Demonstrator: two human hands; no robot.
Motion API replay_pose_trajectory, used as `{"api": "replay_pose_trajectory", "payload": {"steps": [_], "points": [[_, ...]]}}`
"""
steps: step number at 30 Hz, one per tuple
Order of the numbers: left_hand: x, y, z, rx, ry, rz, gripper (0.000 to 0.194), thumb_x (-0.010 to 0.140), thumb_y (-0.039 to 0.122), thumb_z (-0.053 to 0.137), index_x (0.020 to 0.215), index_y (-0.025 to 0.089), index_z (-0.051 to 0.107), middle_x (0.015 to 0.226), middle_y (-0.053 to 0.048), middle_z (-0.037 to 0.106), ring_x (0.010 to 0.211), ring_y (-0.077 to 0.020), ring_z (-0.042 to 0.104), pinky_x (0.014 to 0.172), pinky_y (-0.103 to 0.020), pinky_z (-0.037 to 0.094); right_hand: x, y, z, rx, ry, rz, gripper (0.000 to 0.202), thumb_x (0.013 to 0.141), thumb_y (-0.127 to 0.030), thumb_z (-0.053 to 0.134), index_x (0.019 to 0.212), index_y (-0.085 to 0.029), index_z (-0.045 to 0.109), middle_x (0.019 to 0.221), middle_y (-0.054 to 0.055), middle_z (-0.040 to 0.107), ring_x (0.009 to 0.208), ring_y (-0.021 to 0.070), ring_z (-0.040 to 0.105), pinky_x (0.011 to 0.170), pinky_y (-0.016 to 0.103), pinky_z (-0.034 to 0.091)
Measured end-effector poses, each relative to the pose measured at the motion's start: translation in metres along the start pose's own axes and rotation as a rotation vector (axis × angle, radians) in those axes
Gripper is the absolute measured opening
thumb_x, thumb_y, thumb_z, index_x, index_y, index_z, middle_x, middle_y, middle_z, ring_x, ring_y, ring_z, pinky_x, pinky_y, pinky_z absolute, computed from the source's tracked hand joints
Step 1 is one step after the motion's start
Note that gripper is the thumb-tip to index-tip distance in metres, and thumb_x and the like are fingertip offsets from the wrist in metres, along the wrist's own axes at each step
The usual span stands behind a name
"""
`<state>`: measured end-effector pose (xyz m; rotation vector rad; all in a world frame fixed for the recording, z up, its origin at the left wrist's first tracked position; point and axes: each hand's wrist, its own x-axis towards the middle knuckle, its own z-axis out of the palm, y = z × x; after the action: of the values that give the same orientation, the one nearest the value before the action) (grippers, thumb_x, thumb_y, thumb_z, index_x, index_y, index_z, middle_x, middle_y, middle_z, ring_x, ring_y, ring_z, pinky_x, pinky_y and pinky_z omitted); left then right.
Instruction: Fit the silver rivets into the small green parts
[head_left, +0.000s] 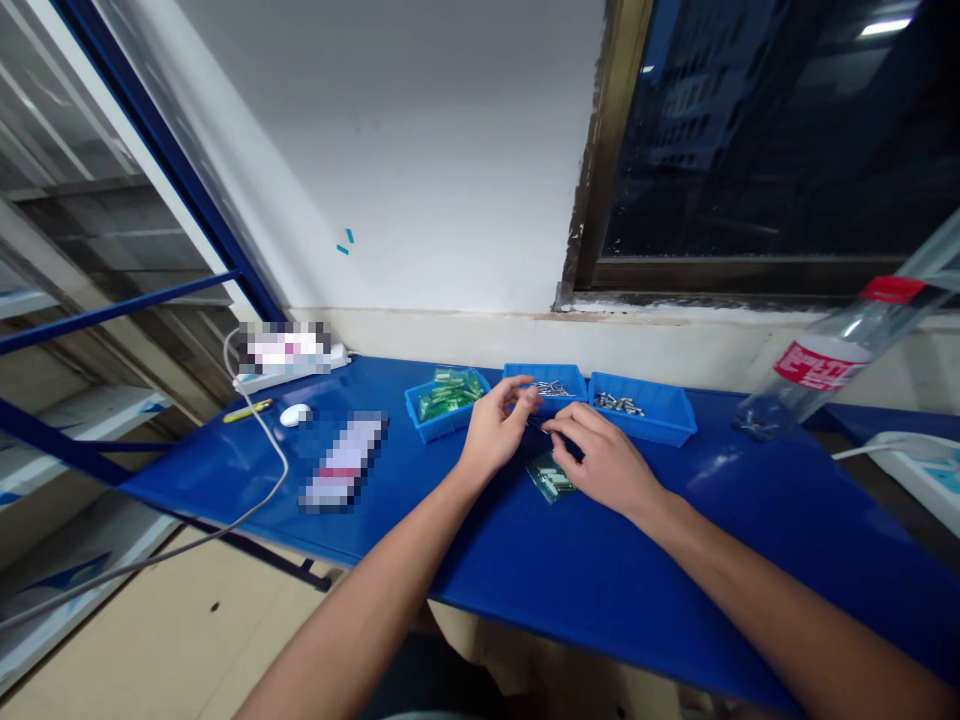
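My left hand (pixel 496 428) and my right hand (pixel 604 458) are close together in front of the blue bins, fingers curled in. A thin, dark metal piece (pixel 538 425) shows at my right fingertips, pinched there. What my left thumb and fingers hold, if anything, is too small to make out. Just below lies a small clear green packet (pixel 551 478) with pale pieces in it, partly covered by my right hand. Behind my hands, the middle blue bin (pixel 577 378) contains slim metal pins (pixel 553 388), and the right blue bin (pixel 667 415) contains short metal cylinders (pixel 616 402).
Green packets (pixel 452 390) fill the left blue bin (pixel 442 430). To the left on the blue table (pixel 480 560) are a blurred phone-like object (pixel 345 462), a white mouse-like item (pixel 295 414), a yellow cutter (pixel 247 410) and a cable (pixel 281 475). A plastic bottle (pixel 817 365) leans at right.
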<state>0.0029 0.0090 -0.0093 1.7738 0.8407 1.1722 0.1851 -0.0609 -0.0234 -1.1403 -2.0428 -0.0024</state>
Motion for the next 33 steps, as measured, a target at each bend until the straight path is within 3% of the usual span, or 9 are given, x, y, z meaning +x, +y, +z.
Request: {"api": "replay_pose_trajectory", "payload": {"steps": [3,7,11,17,26,33], "points": [[-0.001,0.002,0.000,0.094,-0.014,0.007,0.034,0.102,0.045,0.061,0.115,0.017,0.074,0.101,-0.008,0.079,0.091,-0.0210,0.075,0.084,-0.030,0.058,-0.002,0.002,-0.003,0.093,0.122,0.128,0.019,0.100,-0.024,0.056,0.111,-0.025,0.072,0.105,0.009,0.070,0.091,0.0243,0.068,0.083,0.041,0.058],[-0.004,0.008,0.002,0.143,-0.201,-0.027,0.042,0.101,0.052,0.059,0.103,0.015,0.078,0.087,-0.007,0.079,0.077,-0.0190,0.073,0.071,-0.026,0.055,-0.004,0.009,-0.005,0.152,0.224,0.279,0.013,0.096,-0.035,0.066,0.098,-0.024,0.071,0.095,0.007,0.071,0.075,0.0212,0.065,0.067,0.036,0.056],[-0.006,0.011,0.003,0.207,-0.325,0.005,0.039,0.100,0.049,0.062,0.103,0.016,0.081,0.086,-0.005,0.080,0.077,-0.0185,0.073,0.069,-0.025,0.053,-0.006,0.012,-0.005,0.201,0.206,0.284,0.009,0.095,-0.030,0.065,0.098,-0.024,0.071,0.098,0.006,0.072,0.074,0.0198,0.064,0.071,0.037,0.057],[-0.004,0.000,0.003,0.172,-0.271,-0.019,0.023,0.095,0.033,0.069,0.107,0.017,0.082,0.102,-0.007,0.083,0.093,-0.0226,0.078,0.083,-0.030,0.060,-0.004,0.007,-0.005,0.206,0.196,0.222,0.012,0.098,-0.029,0.061,0.099,-0.025,0.072,0.104,0.007,0.074,0.079,0.0208,0.068,0.075,0.038,0.059],[-0.003,-0.004,0.005,0.148,-0.242,0.011,0.016,0.087,0.014,0.071,0.100,0.016,0.080,0.097,-0.005,0.083,0.089,-0.0196,0.079,0.085,-0.030,0.063,-0.008,0.017,0.003,0.366,0.197,0.413,0.022,0.091,-0.044,0.073,0.096,-0.023,0.074,0.095,0.007,0.078,0.079,0.0231,0.075,0.073,0.037,0.064],[-0.001,-0.013,0.007,-0.050,-0.216,-0.055,0.020,0.083,0.011,0.074,0.103,0.013,0.075,0.098,-0.010,0.081,0.091,-0.0190,0.078,0.088,-0.031,0.062,-0.008,0.019,0.006,0.444,0.160,0.450,0.019,0.090,-0.035,0.072,0.102,-0.021,0.072,0.102,0.007,0.077,0.083,0.0210,0.074,0.077,0.035,0.063]]}}
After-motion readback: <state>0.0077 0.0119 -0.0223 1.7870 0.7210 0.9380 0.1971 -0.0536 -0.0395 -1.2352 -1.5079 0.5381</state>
